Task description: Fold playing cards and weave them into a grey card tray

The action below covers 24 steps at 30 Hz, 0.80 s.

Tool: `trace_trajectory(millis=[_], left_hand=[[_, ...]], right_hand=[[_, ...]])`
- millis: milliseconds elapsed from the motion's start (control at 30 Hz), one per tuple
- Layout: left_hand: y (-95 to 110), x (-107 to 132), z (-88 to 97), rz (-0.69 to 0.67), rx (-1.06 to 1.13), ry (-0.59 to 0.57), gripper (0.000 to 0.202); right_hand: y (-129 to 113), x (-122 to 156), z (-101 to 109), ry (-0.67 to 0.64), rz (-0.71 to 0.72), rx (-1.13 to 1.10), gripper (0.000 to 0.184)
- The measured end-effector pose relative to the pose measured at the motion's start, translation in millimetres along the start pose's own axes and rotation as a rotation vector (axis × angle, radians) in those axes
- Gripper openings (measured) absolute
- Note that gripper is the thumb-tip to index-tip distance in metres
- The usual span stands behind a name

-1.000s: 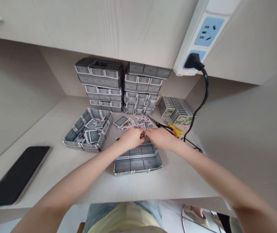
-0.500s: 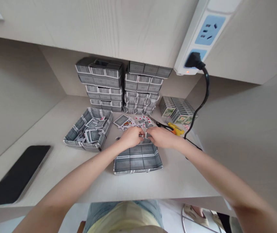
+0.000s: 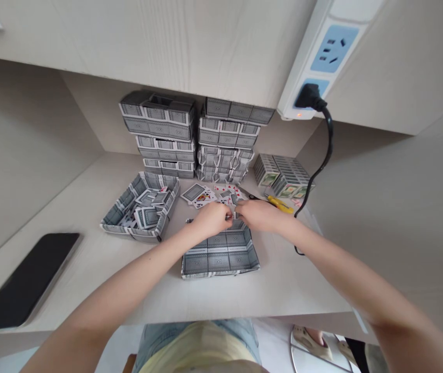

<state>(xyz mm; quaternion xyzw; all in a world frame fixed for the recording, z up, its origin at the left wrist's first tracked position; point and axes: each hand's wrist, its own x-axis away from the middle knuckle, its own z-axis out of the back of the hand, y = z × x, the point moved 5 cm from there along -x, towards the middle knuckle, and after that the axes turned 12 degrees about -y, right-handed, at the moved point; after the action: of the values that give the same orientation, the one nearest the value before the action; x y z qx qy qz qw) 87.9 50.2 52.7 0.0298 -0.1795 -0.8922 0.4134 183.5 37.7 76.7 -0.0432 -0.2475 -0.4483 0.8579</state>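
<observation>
The left hand (image 3: 214, 217) and right hand (image 3: 259, 214) are held curled and close together over the far wall of the playing-card tray (image 3: 220, 262), apparently for fine work; whether anything is pinched cannot be told. Loose playing cards (image 3: 195, 193) are spread just beyond, likely for easy reach.

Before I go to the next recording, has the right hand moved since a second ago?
Yes, slightly. The right hand has shifted rightward and a little forward against the yellow glue gun, now covering more of it.
</observation>
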Motion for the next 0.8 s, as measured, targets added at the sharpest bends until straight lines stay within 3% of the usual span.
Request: trace_trajectory(millis=[233, 367, 567, 667, 800], left_hand=[[1.7, -2.0, -1.6, 0.069, -0.044, -0.037, 0.018], [4.5, 1.0, -0.1, 0.002, -0.045, -0.047, 0.017], [-6.1, 8.4, 1.2, 0.061, -0.071, -0.144, 0.044], [-14.2, 7.5, -5.2, 0.066, -0.132, -0.245, 0.030], [-19.0, 3.5, -12.3, -0.001, -0.126, -0.235, 0.022]], right_hand=[[-7.4, -0.5, -5.5, -0.019, -0.030, -0.029, 0.025], [-9.1, -0.2, -7.3, 0.031, -0.041, -0.040, 0.027], [-9.1, 1.7, 1.3, 0.020, 0.002, -0.053, 0.026], [-6.5, 2.3, 7.9, 0.030, -0.056, -0.055, 0.021], [-5.8, 1.0, 11.4, 0.079, -0.082, -0.040, 0.017]])
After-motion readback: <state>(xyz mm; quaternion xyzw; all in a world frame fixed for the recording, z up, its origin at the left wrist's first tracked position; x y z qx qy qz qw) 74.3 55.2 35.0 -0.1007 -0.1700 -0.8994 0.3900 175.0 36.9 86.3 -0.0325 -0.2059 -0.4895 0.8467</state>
